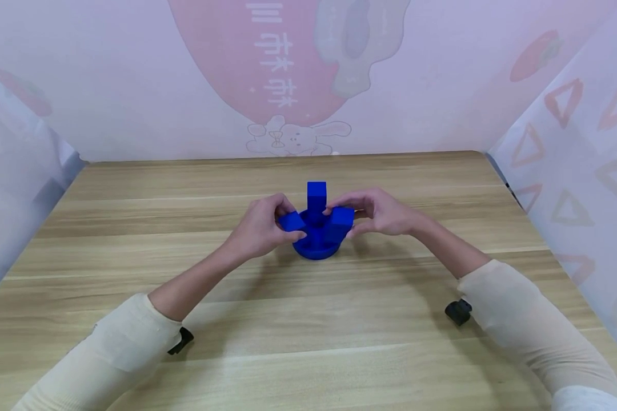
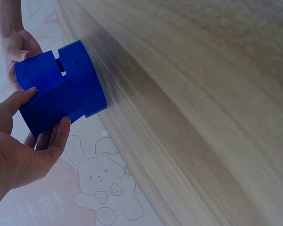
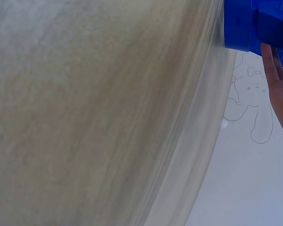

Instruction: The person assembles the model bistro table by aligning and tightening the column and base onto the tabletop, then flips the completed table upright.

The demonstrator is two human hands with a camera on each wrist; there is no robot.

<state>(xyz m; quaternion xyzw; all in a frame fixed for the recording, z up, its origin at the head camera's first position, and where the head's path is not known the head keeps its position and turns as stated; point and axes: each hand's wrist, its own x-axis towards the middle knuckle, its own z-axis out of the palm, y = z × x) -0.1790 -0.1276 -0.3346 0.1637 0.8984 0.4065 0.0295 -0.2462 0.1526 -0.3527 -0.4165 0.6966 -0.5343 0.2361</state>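
Note:
A blue round base (image 1: 316, 252) sits on the wooden table, and three blue blocks rise from it. My left hand (image 1: 259, 227) pinches the left block (image 1: 292, 221) between thumb and fingers. On the other side my right hand (image 1: 388, 212) grips the right block (image 1: 341, 220), thumb on the near side. The rear block (image 1: 316, 197) stands upright, with right fingertips close beside it. In the left wrist view, thumb and fingers lie on opposite sides of the left block (image 2: 45, 110). The right wrist view cuts off part of the right hand (image 3: 280, 94) and its block (image 3: 273, 26).
The wooden table (image 1: 308, 319) reaches back to a printed wall cloth (image 1: 133, 85). More cloth hangs at the left and right sides. A small black device (image 1: 459, 312) hangs under the right sleeve, another (image 1: 181, 341) under the left.

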